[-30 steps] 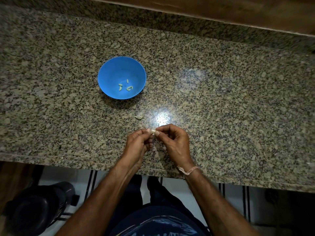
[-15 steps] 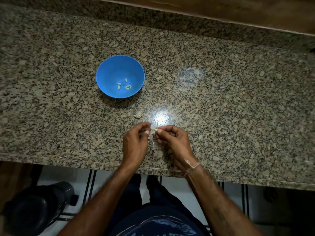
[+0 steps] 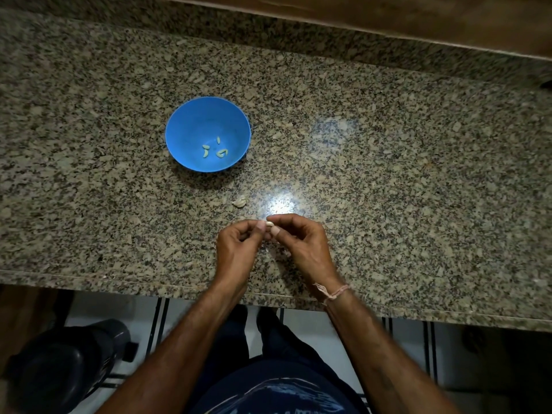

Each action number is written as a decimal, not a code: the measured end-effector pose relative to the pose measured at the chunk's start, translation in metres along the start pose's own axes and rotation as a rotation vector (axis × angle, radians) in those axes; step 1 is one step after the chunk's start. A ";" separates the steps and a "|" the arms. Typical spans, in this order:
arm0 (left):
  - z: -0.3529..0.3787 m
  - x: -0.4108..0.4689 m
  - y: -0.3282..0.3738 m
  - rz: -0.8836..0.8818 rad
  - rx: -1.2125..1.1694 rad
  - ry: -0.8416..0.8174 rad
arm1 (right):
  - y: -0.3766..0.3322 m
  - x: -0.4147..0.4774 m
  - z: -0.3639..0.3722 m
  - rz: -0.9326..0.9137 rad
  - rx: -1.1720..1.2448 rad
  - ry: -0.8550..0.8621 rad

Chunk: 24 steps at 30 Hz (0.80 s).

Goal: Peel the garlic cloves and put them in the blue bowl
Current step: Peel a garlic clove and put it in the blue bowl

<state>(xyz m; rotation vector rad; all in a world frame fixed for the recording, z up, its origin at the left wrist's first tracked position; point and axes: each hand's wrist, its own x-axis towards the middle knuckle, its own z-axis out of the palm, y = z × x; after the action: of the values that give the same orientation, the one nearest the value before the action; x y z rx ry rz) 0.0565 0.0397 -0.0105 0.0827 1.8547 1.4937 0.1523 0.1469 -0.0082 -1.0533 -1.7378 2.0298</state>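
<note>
Blue bowl (image 3: 191,127) on the table (image 3: 388,174) holding peeled cloves (image 3: 205,153); loose garlic piece (image 3: 239,201) nearer; left hand (image 3: 236,246) and right hand (image 3: 303,245), fingers curled, together pinching a garlic clove (image 3: 269,224) between them.

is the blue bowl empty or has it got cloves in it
Not empty: a few pale peeled cloves lie on the bottom of the blue bowl.

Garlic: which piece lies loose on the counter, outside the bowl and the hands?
The pale piece on the counter, alone. Other cloves lie in the blue bowl; one clove is pinched between the left hand and right hand.
</note>
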 end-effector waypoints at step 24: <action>0.002 -0.004 0.010 -0.174 -0.210 -0.020 | 0.003 0.006 0.001 -0.010 -0.069 0.072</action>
<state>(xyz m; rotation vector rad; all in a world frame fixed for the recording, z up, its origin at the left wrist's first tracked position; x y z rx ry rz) 0.0567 0.0430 -0.0002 -0.1593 1.6336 1.5486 0.1477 0.1491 -0.0135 -1.1217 -1.7843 1.9143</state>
